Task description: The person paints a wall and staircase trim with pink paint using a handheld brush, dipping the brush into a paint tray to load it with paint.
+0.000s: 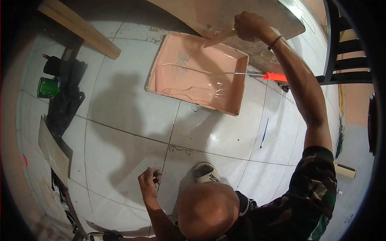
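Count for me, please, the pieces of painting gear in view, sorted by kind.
Paint tray: 1
Roller with an orange handle, lying across the tray: 1
Brush, held in the right hand: 1
Green can: 1
Total: 4

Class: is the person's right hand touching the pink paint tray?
Apart. Head view shows the right hand holding a brush at the board, clear of the paint tray.
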Demonstrator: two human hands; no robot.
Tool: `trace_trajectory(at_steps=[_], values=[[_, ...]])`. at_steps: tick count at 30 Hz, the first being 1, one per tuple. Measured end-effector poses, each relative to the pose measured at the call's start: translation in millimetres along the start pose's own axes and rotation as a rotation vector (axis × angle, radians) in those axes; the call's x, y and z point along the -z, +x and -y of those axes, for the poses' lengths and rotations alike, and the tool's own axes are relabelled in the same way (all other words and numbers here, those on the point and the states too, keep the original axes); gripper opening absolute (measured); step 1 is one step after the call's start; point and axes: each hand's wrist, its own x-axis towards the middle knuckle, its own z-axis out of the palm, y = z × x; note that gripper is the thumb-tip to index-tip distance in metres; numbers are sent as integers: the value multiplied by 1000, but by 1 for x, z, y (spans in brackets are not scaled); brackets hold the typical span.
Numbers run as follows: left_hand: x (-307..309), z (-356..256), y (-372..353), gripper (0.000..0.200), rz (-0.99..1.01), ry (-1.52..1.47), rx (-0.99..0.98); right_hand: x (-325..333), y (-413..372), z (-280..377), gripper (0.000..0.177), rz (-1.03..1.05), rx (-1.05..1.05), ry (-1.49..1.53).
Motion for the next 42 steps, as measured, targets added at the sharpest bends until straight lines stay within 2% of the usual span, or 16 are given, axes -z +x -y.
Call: trace_trajectory(at_steps=[3, 4, 8, 10, 13, 16, 19, 23, 25, 26, 29, 31, 32, 34, 38, 42], values=[[-1, 0, 1, 46, 8, 0, 2, -7, 5, 1, 18, 18, -43, 0], [-1, 1, 2, 46, 3, 3, 4, -10, 6, 1, 26, 39, -87, 29], [0, 1, 3, 45, 17, 11, -16, -18, -12, 13, 23, 31, -114, 66], [0, 2, 2, 45, 5, -8, 10, -36, -18, 10, 21, -37, -170, 210], [2, 2, 1, 44, -5, -16, 16, -49, -25, 13, 21, -11, -176, 264], [3, 1, 1, 44, -4, 10, 0, -53, -21, 16, 20, -94, -196, 196], [3, 1, 4, 43, -3, -8, 13, -40, -24, 31, 21, -61, -203, 170], [0, -5, 0, 38, 17, -18, 2, -58, -33, 15, 19, -72, -223, 217], [0, -5, -2, 38, 17, -42, 24, -66, -55, 14, 16, -237, -125, 300], [0, -5, -2, 38, 16, -43, 24, -69, -65, 22, 16, -237, -123, 300], [1, -6, -3, 41, -39, 34, 116, -92, -84, 48, 17, -356, -231, 514], [2, -7, -4, 44, 12, 64, -36, -116, -78, 63, 16, -396, -317, 551], [3, -7, -5, 44, 13, 69, -35, -126, -75, 72, 16, -394, -320, 554], [7, -6, -4, 45, -7, 110, -59, -143, -70, 88, 23, -602, -404, 619], [10, -4, -5, 45, 3, 57, -57, -166, -61, 106, 33, -537, -437, 647], [6, -9, -7, 44, -23, 56, -25, -179, -58, 123, 35, -604, -517, 775]])
